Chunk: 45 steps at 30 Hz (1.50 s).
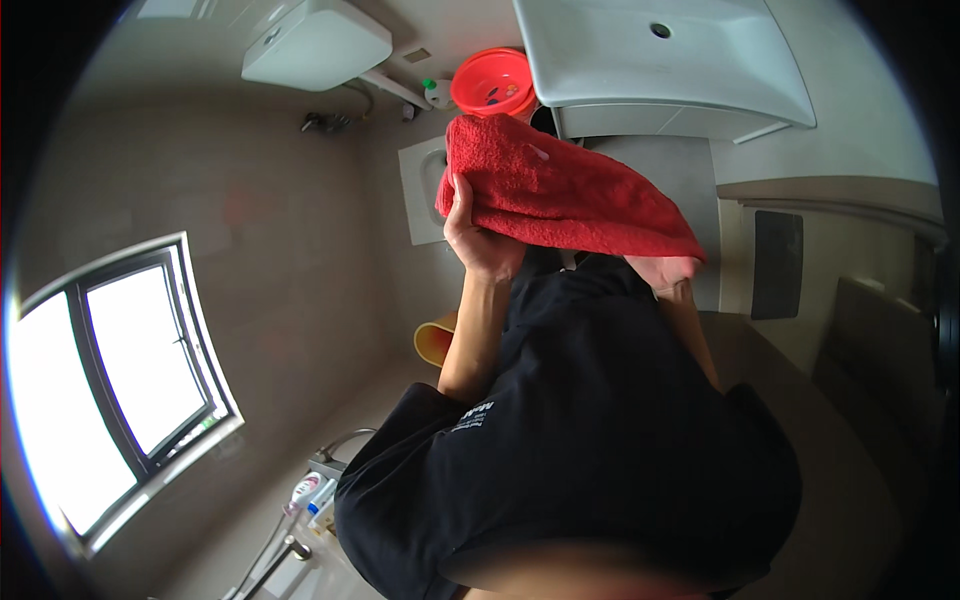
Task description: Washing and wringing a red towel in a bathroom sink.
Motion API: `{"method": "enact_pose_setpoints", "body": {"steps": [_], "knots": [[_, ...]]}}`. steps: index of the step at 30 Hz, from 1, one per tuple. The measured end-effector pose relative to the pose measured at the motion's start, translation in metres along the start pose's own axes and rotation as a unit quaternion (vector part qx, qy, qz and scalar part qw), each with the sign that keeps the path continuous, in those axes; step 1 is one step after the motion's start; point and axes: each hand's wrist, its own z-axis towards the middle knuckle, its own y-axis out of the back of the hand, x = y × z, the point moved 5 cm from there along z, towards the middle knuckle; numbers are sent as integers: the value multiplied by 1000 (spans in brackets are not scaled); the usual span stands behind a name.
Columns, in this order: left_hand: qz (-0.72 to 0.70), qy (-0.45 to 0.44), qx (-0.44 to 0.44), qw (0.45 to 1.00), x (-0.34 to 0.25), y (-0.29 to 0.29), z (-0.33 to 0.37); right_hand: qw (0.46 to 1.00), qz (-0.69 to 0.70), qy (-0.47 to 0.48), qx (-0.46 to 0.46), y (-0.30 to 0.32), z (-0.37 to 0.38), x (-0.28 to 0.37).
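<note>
A red terry towel [575, 195], folded over into a long bundle, is held up in front of my chest between both hands. My left hand [482, 238] is closed on its left end, the thumb lying on top of the cloth and the other fingers hidden beneath it. At the narrower right end, my right hand [662, 270] supports the towel from below; its fingers are covered by the cloth. A small pale mark shows on the towel's upper face.
Beyond the towel are a white washbasin [600, 50], red plastic basins [492, 80] and a white bottle with a green cap [438, 93]. A squat toilet [420, 215] is set in the floor. A yellow bucket-like container [433, 340] stands by my left forearm, and a window [140, 370] is at left.
</note>
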Motion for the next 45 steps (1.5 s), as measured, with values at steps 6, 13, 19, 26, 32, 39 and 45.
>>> {"method": "enact_pose_setpoints", "body": {"steps": [6, 13, 19, 26, 32, 39, 45], "knots": [[60, 68, 26, 995, -3, 11, 4, 917, 358, 173, -18, -92, -8, 27], [186, 63, 146, 970, 8, -34, 26, 934, -64, 243, -255, -87, -22, 59], [461, 51, 296, 835, 82, -68, 23, 895, -229, 303, -233, -105, 56, 109], [264, 93, 238, 930, 156, -115, 121, 900, -138, 328, -254, -72, 120, 134], [328, 105, 241, 907, 212, -155, 187, 927, -47, 274, -251, -10, 160, 166], [275, 117, 171, 939, 265, -175, 138, 990, 76, 102, -57, 73, 183, 265], [28, 119, 183, 976, 197, -235, 140, 959, 217, 153, -102, 88, 158, 306]]}}
